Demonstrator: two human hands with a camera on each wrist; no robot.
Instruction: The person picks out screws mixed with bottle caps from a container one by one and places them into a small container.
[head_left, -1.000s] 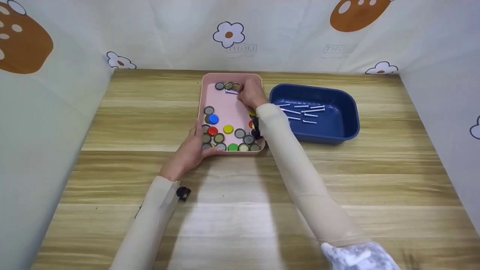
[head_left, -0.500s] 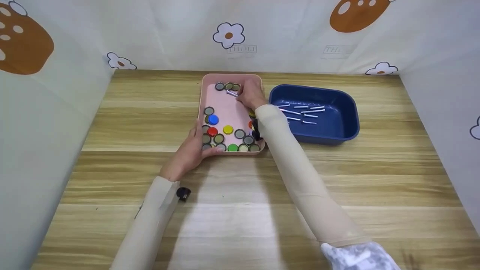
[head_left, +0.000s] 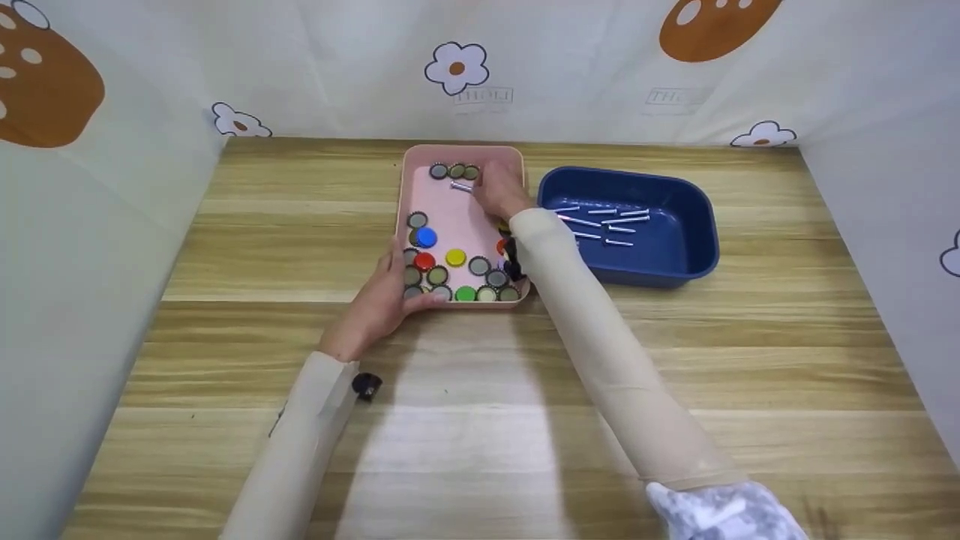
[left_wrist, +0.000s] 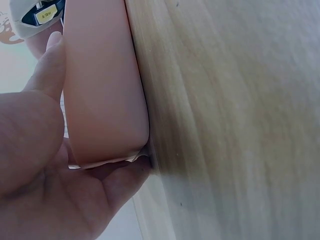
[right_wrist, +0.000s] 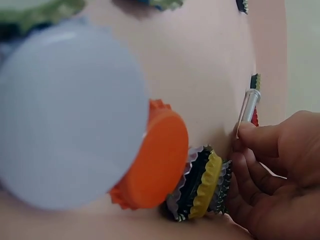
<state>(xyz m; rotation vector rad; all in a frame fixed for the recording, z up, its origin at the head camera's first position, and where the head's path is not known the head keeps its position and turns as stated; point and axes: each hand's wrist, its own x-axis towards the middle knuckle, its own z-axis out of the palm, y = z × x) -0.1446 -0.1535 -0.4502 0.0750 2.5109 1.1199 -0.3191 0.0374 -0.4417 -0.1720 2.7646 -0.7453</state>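
My right hand [head_left: 501,191] pinches a silver screw [head_left: 461,187] between thumb and fingers, low over the far part of the pink tray [head_left: 454,212]. In the right wrist view the screw [right_wrist: 249,106] sticks out past the fingertips, flat head outward. Several bottle caps lie in the tray, among them a blue cap [head_left: 426,237], a yellow cap [head_left: 456,257] and a green cap [head_left: 466,294]. My left hand [head_left: 376,301] holds the tray's near left corner, thumb along the near rim and fingers against the left side. The right forearm partly covers the tray's right side.
A dark blue bin [head_left: 656,276] stands right of the tray, with several silver screws [head_left: 621,229] lying on its floor. Both containers rest on a wood-grain table [head_left: 300,225]. A patterned cloth [head_left: 570,82] hangs behind and at both sides.
The pinched screw has tilted slightly in the right fingers, its head staying near the far caps. The left hand and the tray have stayed in place.
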